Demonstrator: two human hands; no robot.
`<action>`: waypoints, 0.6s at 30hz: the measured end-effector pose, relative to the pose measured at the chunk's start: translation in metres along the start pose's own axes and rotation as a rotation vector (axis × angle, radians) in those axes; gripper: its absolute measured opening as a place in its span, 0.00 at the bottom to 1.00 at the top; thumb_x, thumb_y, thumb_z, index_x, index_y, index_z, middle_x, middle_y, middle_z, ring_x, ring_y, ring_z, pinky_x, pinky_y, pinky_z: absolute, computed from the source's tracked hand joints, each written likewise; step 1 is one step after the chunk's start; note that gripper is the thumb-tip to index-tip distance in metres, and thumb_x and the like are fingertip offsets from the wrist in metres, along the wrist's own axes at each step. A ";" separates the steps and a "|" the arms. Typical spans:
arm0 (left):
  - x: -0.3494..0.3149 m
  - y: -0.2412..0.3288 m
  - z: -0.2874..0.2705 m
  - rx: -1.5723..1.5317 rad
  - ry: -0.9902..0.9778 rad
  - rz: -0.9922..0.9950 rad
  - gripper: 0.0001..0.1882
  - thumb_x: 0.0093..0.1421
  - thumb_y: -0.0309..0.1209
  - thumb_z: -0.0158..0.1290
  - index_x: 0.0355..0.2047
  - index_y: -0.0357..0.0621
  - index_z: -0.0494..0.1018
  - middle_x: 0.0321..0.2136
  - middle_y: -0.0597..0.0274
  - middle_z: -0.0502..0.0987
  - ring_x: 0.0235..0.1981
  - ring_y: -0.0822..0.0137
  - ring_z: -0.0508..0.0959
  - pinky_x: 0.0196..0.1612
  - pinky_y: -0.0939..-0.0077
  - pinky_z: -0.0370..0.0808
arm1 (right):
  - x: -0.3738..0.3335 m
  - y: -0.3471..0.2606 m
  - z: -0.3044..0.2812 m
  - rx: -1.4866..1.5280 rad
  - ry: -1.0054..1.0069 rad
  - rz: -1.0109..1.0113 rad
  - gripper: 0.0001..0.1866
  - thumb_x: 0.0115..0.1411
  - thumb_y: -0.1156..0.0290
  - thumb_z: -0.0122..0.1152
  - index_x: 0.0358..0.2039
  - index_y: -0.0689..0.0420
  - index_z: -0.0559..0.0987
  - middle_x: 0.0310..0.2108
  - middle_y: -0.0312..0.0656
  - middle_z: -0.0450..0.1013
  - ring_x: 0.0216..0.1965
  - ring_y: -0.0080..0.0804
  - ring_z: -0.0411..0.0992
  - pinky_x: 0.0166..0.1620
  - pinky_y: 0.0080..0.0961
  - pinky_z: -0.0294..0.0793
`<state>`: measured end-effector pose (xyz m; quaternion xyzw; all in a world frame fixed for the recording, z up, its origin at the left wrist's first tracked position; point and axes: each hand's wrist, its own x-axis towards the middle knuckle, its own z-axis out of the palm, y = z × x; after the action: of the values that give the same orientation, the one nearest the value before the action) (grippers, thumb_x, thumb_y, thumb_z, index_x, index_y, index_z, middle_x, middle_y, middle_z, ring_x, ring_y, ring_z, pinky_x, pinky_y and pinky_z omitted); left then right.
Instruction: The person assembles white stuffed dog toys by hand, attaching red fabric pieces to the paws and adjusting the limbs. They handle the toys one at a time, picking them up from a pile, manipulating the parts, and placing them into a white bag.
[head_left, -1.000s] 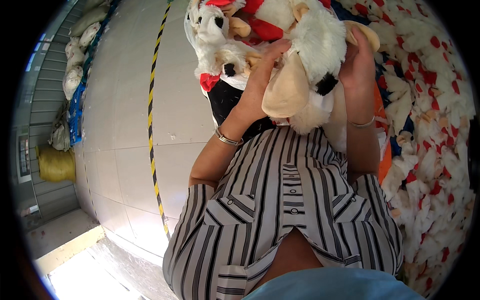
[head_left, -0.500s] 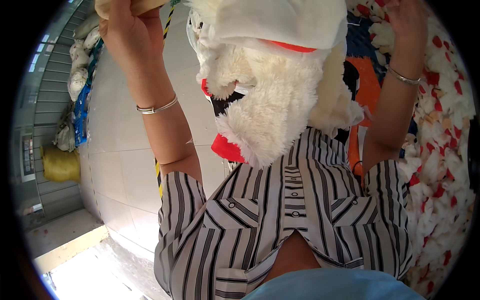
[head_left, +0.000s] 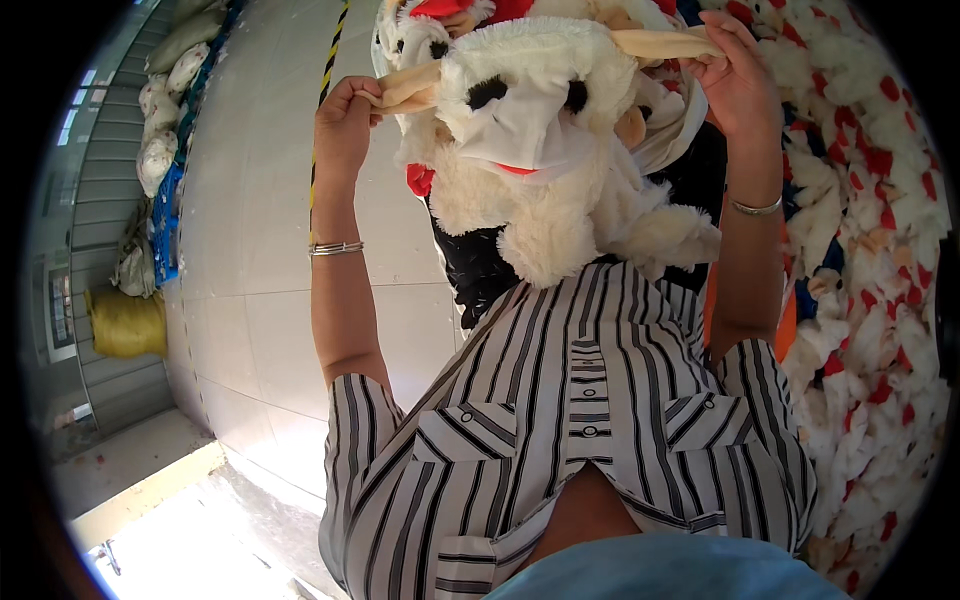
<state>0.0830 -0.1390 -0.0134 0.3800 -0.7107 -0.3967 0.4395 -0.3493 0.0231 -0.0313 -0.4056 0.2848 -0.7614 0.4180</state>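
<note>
A limp, cream plush animal skin (head_left: 545,70) hangs between my hands over my lap. Its face has two dark eye patches, a smooth white muzzle and a red mouth, and it faces up toward me. My left hand (head_left: 345,125) pinches the end of one peach ear (head_left: 408,90). The other ear (head_left: 665,43) is stretched out sideways by my right hand (head_left: 735,75), its fingers closed on the tip. Furry limbs dangle below the head, against my striped shirt. More plush skins with red parts (head_left: 420,180) lie behind and under it, partly hidden.
To the right spreads a big heap of white and red plush pieces (head_left: 870,300). Black-and-yellow tape (head_left: 325,130) runs along the tiled floor (head_left: 250,200) at left. Stuffed sacks (head_left: 160,160) and a yellow bundle (head_left: 127,323) stand by the left wall.
The plush skin has come down and away from my view, so its face now shows whole. Both hands have lowered, the left also moving right and the right moving inward, each holding an ear.
</note>
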 end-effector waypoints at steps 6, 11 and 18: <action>-0.017 0.108 0.085 0.135 -0.059 0.474 0.26 0.58 0.35 0.60 0.54 0.38 0.68 0.51 0.58 0.74 0.49 0.70 0.73 0.51 0.76 0.71 | 0.007 -0.035 0.101 0.156 -0.050 -0.002 0.10 0.66 0.75 0.50 0.41 0.59 0.80 0.35 0.38 0.79 0.39 0.31 0.78 0.39 0.33 0.79; -0.011 0.090 0.125 0.243 -0.547 -0.064 0.27 0.52 0.46 0.65 0.38 0.31 0.77 0.37 0.47 0.77 0.36 0.62 0.78 0.37 0.68 0.74 | 0.018 -0.038 0.140 0.046 0.206 -0.105 0.10 0.67 0.72 0.50 0.42 0.60 0.78 0.34 0.39 0.78 0.32 0.28 0.77 0.36 0.25 0.77; -0.006 0.017 0.153 -0.079 -0.270 -0.088 0.24 0.58 0.44 0.58 0.47 0.38 0.74 0.30 0.51 0.76 0.36 0.59 0.78 0.40 0.71 0.74 | -0.085 0.037 0.125 -0.671 -0.026 0.154 0.11 0.64 0.65 0.60 0.39 0.60 0.77 0.33 0.34 0.76 0.33 0.16 0.74 0.38 0.16 0.75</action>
<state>-0.0597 -0.0916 -0.0458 0.3362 -0.7298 -0.4910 0.3366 -0.1997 0.0670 -0.0288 -0.5076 0.5437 -0.5862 0.3211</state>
